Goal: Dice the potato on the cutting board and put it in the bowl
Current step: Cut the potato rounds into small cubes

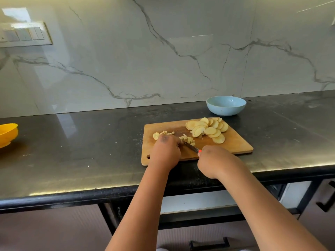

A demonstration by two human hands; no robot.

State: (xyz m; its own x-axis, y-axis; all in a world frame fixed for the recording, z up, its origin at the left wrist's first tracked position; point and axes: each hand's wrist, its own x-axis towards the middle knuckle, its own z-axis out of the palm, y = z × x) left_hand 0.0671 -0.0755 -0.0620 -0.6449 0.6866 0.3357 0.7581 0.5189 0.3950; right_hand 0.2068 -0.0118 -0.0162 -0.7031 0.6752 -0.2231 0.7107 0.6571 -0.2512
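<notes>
A wooden cutting board (235, 144) lies on the dark counter. Round potato slices (208, 129) are piled on its far right part. Small diced potato pieces (164, 133) lie at its far left, and more dice (188, 139) sit by the blade. My right hand (215, 160) grips a knife (190, 146) by its handle, with the blade pointing left toward the dice. My left hand (165, 149) rests on the board over the potato being cut; what its fingers hold is hidden. A light blue bowl (226, 105), which looks empty, stands just behind the board.
A yellow bowl (7, 134) sits at the counter's far left edge. The marble backsplash (163, 60) rises behind the counter, with a switch panel (23, 34) at upper left. Drawers with dark handles (208, 242) are below the counter's front edge.
</notes>
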